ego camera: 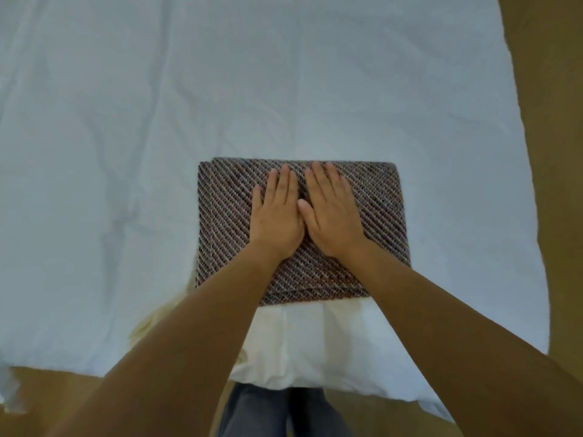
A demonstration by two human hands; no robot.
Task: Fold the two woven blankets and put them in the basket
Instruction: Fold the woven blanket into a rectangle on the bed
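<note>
The left hand (pixel 277 216) lies flat on the blanket (pixel 378 200), fingers straight and close together, gripping nothing. The right hand (pixel 332 212) lies just beside it, equally flat, and the thumbs touch at the middle. Both press on the top of the blanket, which is folded into a thick rectangle (brown and pale diagonal weave) at the centre of the frame. It rests on a pale sheet (pixel 126 152) that fills the upper and left parts. Below the blanket's near edge a whiter cloth (pixel 315 335) shows, with a yellowish fringe (pixel 151 323) to its left. Brown floor (pixel 561 121) runs down the right edge, and grey trousers (pixel 258 411) show at bottom centre.
</note>
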